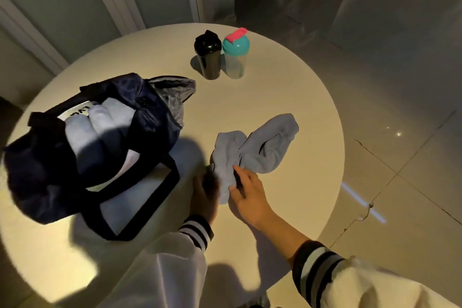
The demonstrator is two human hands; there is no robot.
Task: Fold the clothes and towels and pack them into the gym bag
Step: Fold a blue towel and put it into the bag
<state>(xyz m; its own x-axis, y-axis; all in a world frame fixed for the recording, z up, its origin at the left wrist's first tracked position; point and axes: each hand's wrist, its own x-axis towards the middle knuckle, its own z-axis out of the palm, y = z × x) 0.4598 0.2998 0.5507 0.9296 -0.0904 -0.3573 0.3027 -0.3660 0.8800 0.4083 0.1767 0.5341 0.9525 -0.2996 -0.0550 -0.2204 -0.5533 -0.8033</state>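
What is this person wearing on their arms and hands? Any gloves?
No gloves: the left hand and right hand are bare. Both arms are in loose, whitish sleeves, the left sleeve and right sleeve. Each ends in a ribbed band of dark and pale stripes, the left cuff and right cuff. No watch or ring shows, though the light is dim.

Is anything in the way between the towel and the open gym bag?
Nothing visible. The towel lies on the table right of the gym bag, left hand and right hand at its near end. Only bare tabletop and the bag's strap lie between. The black bottle and teal-capped bottle stand farther back, off that path.
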